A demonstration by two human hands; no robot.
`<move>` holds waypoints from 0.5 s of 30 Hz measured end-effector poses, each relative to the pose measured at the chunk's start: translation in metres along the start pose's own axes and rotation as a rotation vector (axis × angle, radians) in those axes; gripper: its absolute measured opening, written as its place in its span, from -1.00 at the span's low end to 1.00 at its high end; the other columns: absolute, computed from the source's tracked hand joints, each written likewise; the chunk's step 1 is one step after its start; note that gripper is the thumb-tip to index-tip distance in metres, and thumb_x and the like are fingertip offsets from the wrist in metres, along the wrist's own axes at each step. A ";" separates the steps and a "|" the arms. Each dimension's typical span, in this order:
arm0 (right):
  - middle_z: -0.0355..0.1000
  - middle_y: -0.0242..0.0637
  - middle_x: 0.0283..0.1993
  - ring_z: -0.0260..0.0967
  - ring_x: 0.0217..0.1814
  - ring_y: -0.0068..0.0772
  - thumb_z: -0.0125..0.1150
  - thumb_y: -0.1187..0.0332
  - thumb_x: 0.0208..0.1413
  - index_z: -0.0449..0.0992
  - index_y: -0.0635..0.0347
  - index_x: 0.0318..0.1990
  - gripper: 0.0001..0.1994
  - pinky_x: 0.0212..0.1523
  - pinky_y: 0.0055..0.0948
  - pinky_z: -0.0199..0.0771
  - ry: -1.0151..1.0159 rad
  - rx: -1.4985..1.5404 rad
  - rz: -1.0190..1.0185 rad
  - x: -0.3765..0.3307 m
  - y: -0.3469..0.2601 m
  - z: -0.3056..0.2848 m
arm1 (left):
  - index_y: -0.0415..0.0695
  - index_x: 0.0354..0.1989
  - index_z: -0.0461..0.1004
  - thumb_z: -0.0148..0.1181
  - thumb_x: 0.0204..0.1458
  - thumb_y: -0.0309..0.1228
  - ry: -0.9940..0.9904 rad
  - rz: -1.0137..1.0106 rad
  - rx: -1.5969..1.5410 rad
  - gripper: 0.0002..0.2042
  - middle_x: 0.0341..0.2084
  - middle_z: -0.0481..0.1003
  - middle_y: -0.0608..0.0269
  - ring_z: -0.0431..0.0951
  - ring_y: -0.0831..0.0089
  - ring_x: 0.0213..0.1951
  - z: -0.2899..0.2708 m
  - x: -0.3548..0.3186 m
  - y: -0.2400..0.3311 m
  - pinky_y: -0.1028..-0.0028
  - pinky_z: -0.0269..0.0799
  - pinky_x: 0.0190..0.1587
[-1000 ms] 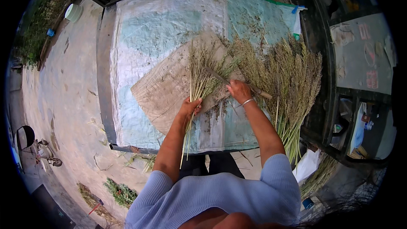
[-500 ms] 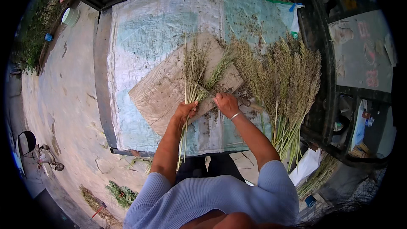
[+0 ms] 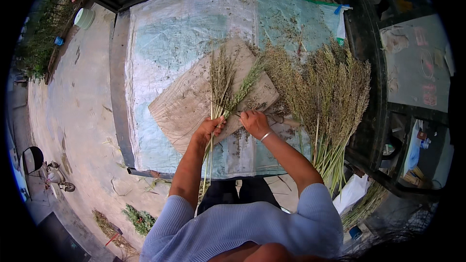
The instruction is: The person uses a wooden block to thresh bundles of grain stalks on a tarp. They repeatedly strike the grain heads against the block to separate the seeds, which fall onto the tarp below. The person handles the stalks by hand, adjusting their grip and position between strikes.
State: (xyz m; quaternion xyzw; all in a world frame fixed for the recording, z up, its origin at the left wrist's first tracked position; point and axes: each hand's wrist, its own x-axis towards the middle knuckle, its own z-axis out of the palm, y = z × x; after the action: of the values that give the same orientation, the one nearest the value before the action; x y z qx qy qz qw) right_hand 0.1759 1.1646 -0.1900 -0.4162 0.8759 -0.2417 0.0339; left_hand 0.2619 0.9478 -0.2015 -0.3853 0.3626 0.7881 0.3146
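Observation:
My left hand [image 3: 211,127] is closed round the pale stems of a small bunch of seed-head stalks [image 3: 222,77]. The seed heads point away from me over a wooden board [image 3: 184,102], and a greener stalk [image 3: 247,85] leans off to the right from the same grip. Just right of the bunch, my right hand [image 3: 255,122] is closed in a pinch at the end of a thin dark strand [image 3: 232,111] that crosses the stems. Beyond that hand lies a wooden tool handle [image 3: 290,122]; the rest of the tool is partly hidden.
A large pile of seed-head stalks [image 3: 335,87] lies on the right of the white and pale-green woven sheet [image 3: 174,34], with loose seed bits scattered over it. Dark metal rails [image 3: 381,82] border the far and right sides. More cut plants [image 3: 138,219] lie on the ground at lower left.
My right hand has shifted slightly left and down, closer to the bunch. The thin strand now crosses the stems, and the green stalk has drawn nearer the bunch in my left hand.

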 end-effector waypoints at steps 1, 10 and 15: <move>0.30 -0.19 -0.50 0.34 -0.47 -0.12 0.19 0.25 -0.02 0.24 0.13 -0.37 -0.75 -0.50 -0.24 0.38 -0.009 -0.018 0.002 0.005 0.011 0.011 | -0.15 -0.49 0.39 0.18 0.00 -0.22 -0.018 -0.002 0.010 -0.76 -0.75 0.30 0.43 0.13 0.67 -0.78 -0.004 0.001 -0.001 0.61 0.00 -0.74; 0.35 -0.10 -0.57 0.34 -0.58 0.00 0.14 0.17 0.02 0.25 0.18 -0.35 -0.72 -0.60 -0.13 0.33 0.095 -0.229 0.464 0.057 0.098 -0.057 | -0.14 -0.50 0.34 0.19 -0.01 -0.25 -0.037 0.058 0.026 -0.76 -0.74 0.29 0.41 0.14 0.67 -0.76 -0.002 0.001 -0.007 0.62 0.02 -0.74; 0.32 -0.10 -0.64 0.32 -0.60 0.00 0.15 0.12 0.02 0.25 0.19 -0.36 -0.68 -0.64 -0.16 0.28 0.153 -0.149 0.437 0.009 0.032 -0.063 | -0.16 -0.43 0.32 0.24 -0.07 -0.42 0.010 0.251 0.261 -0.81 -0.69 0.35 0.38 0.31 0.62 -0.70 0.017 -0.014 0.001 0.59 0.23 -0.70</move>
State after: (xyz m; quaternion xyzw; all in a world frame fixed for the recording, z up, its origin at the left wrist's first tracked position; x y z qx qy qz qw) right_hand 0.1312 1.2002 -0.1475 -0.1985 0.9606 -0.1939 -0.0119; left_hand 0.2615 0.9580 -0.1823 -0.2969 0.5086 0.7654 0.2593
